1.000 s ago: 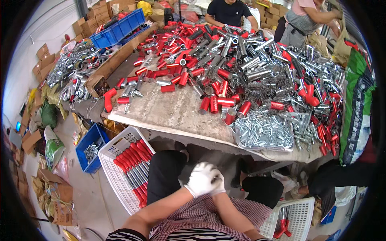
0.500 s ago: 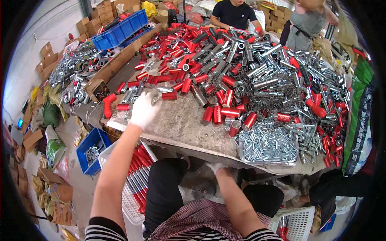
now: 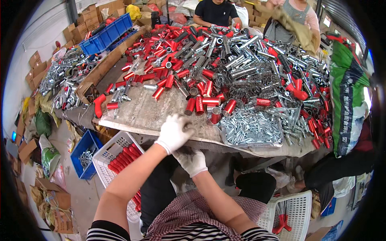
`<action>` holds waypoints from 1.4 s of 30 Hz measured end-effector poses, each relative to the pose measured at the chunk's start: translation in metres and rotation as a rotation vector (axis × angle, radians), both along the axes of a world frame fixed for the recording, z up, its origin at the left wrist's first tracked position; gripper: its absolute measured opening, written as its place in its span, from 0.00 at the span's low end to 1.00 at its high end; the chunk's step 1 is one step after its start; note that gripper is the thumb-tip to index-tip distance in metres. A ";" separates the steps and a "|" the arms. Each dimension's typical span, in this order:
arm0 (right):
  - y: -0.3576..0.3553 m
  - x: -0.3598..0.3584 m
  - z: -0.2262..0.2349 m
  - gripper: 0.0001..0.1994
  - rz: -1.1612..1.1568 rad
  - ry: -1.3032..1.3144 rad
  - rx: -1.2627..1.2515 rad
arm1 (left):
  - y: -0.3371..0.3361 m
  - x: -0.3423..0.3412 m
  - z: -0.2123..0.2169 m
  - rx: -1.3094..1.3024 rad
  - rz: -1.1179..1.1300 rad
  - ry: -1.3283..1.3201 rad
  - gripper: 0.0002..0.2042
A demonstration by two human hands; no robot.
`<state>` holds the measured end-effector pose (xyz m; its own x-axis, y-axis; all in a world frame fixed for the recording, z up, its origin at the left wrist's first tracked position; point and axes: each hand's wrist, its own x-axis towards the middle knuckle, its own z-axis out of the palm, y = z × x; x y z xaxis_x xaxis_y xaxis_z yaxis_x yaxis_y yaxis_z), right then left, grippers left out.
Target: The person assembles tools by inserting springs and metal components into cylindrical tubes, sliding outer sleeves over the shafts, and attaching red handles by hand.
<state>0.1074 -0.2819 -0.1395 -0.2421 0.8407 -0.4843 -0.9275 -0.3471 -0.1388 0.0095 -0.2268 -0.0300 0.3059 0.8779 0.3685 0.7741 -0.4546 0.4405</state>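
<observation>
My left hand [image 3: 174, 131], in a white glove, hovers over the front edge of the worktable. Its fingers are curved and apart, slightly blurred, and no object shows between them. Just below it, my right hand [image 3: 192, 161], also gloved, is closed at the table's edge; its fingertips are in shadow and partly covered, so anything in them is hidden. Beyond my hands is a big heap of red sleeves [image 3: 189, 106], chrome tubes [image 3: 243, 72] and dark springs [image 3: 249, 90]. A clear tray [image 3: 252, 145] of small metal pins sits at the front right edge.
A red angled handle [image 3: 99, 105] lies at the table's left corner. White baskets [image 3: 100, 157] [image 3: 302, 209] with red-handled parts flank my legs. A blue bin [image 3: 85, 170] stands on the floor. Two people are across the table; a green sack [image 3: 341, 100] is at right.
My left hand has come back from the parts at the left to the front edge. My right hand has risen from under the table and moved left beside it. The view has shifted.
</observation>
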 end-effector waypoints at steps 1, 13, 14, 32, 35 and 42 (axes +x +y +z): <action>0.000 0.001 0.004 0.23 0.002 0.053 -0.042 | -0.008 0.007 -0.003 -0.014 -0.031 -0.003 0.13; -0.058 0.035 0.013 0.18 -0.004 0.092 0.002 | -0.065 0.005 0.012 0.125 -0.219 -0.082 0.04; -0.061 0.035 0.011 0.18 -0.012 0.042 -0.060 | -0.041 0.003 0.011 0.273 -0.127 -0.073 0.07; -0.027 0.037 0.011 0.20 -0.013 0.021 0.026 | 0.031 0.031 -0.012 0.035 -0.201 0.133 0.14; -0.019 0.034 0.015 0.21 0.010 -0.012 0.118 | -0.014 0.021 -0.001 -0.062 -0.278 0.123 0.08; -0.033 0.042 0.006 0.21 0.110 0.039 0.124 | -0.090 0.016 -0.012 0.051 -0.393 0.163 0.06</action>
